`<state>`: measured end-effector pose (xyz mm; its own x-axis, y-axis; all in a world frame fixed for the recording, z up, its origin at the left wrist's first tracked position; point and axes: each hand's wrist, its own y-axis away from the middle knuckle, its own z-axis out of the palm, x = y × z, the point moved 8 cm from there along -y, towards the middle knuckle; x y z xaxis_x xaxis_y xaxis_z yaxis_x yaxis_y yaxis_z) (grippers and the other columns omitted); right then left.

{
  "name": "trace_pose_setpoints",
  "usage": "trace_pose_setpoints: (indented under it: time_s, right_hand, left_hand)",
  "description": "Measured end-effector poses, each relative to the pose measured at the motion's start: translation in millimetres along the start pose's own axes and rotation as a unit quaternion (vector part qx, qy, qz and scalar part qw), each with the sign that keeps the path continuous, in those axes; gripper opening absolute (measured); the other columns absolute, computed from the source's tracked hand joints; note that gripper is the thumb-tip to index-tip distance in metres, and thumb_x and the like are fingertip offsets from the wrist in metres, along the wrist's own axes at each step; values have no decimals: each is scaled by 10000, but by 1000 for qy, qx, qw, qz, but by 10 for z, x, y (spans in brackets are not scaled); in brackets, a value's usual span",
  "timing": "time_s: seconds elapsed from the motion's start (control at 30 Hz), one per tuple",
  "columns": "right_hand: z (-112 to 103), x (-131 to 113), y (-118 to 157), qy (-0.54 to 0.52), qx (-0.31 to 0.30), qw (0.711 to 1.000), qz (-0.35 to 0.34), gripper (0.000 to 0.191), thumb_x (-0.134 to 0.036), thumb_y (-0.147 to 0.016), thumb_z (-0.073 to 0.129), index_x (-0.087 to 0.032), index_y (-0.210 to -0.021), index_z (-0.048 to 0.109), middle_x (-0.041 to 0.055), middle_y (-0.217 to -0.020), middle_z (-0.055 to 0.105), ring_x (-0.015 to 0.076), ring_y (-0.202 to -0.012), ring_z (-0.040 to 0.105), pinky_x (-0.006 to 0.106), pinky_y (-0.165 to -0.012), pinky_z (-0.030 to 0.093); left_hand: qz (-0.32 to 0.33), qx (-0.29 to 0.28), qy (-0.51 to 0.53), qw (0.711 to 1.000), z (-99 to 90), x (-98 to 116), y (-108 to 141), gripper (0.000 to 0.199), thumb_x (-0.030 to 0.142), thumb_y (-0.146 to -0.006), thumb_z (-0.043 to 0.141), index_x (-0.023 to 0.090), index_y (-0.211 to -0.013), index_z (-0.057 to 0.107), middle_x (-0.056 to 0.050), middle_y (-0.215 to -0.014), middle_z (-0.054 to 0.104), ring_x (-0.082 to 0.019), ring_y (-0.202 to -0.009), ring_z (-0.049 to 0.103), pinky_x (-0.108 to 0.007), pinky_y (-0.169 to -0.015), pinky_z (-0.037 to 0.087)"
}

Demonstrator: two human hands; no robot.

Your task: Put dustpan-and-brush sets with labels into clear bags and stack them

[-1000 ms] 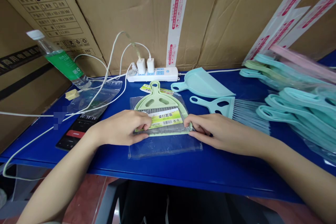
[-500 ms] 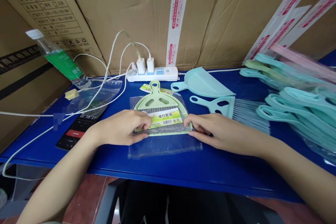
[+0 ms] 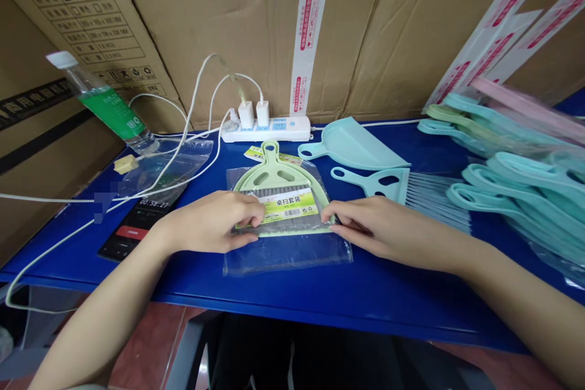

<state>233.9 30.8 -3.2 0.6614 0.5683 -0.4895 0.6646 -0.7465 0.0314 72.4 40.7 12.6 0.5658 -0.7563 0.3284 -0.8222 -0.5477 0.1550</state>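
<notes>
Light-green dustpan-and-brush set [image 3: 273,164] is seen flat between the two hands, sleeved in a clear plastic bag [image 3: 286,261]. Its long axis is run straight away from the person, roughly square to the line from hand to hand: the looped handle is pointed beyond the hands, the wide mouth edge is laid crosswise between them. Neither hand can be called nearer, since contact is made by both. The near left corner is gripped by the left hand [image 3: 228,221], fingers curled over the top, thumb along the near edge; the near right corner is pinched between thumb and fingers by the right hand [image 3: 365,225]. Whether film alone or the pan rim too is pinched cannot be told. The bag's slack end is spread on the person's side of both hands. A printed label card [image 3: 292,205] is shown over the grey bristles, between the hands, partly covered by the left fingers.

Just beyond the right hand, an unbagged turquoise dustpan [image 3: 356,143] and turquoise hand brush [image 3: 397,186] are placed; further out to its right, a pile of turquoise sets [image 3: 507,186] is heaped. Beside the left wrist, partly hidden, a smartphone [image 3: 132,231] is laid.
</notes>
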Motion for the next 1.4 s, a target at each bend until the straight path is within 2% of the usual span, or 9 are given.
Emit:
trace_pose_setpoints:
  time_s: [0.2,0.33,0.43,0.77,0.87,1.07,1.4]
  right_hand:
    - [1,-29,2,-1,5,1000,-30,249,-310,-980,352,-229,-820,526,-7,-677,593,147,-561,512,285,-579,353]
    - [5,-17,1,19,7,1000,-14,170,-321,-963,411,-221,-980,548,-52,-587,494,152,-505,467,285,-559,341]
    - [18,-19,-5,42,4,999,-6,207,-343,-929,492,-209,-1076,549,-73,-566,446,151,-483,447,280,-542,333]
    - [7,-31,-3,66,43,996,-37,109,-266,-934,471,-211,-953,564,-91,-524,377,132,-446,423,258,-509,310]
    - [6,-31,-5,74,57,995,-45,114,-262,-943,454,-219,-921,558,-84,-518,407,134,-438,428,260,-498,310]
    - [2,-41,-10,88,70,992,-60,131,-249,-957,422,-216,-913,541,-8,-695,644,158,-562,575,273,-542,365]
    - [7,-34,-18,69,48,995,-45,163,-266,-969,398,-231,-862,516,-3,-705,651,159,-569,579,279,-551,374]
  left_hand:
    - [15,-2,16,1000,9,30,-4,60,153,-849,528,189,-803,540,4,-804,598,-120,-669,535,-243,-624,379]
    - [12,-4,20,1000,16,25,-5,70,120,-815,550,185,-795,536,13,-791,589,-110,-652,527,-239,-618,376]
    - [11,-5,23,1000,15,22,-4,72,117,-805,554,187,-809,539,12,-801,596,-113,-658,531,-240,-615,377]
    - [18,5,20,1000,19,37,-10,113,75,-773,553,187,-786,539,30,-759,582,-101,-625,518,-230,-598,363]
    - [22,11,18,1000,9,43,-14,125,64,-771,549,188,-778,536,39,-729,572,-97,-609,508,-229,-588,356]
    - [28,20,21,999,-2,52,-11,154,50,-781,536,183,-709,510,53,-675,546,-84,-571,480,-226,-574,345]
    - [27,19,32,999,-27,43,-7,151,51,-784,555,175,-697,553,50,-658,563,-78,-558,478,-217,-568,344]
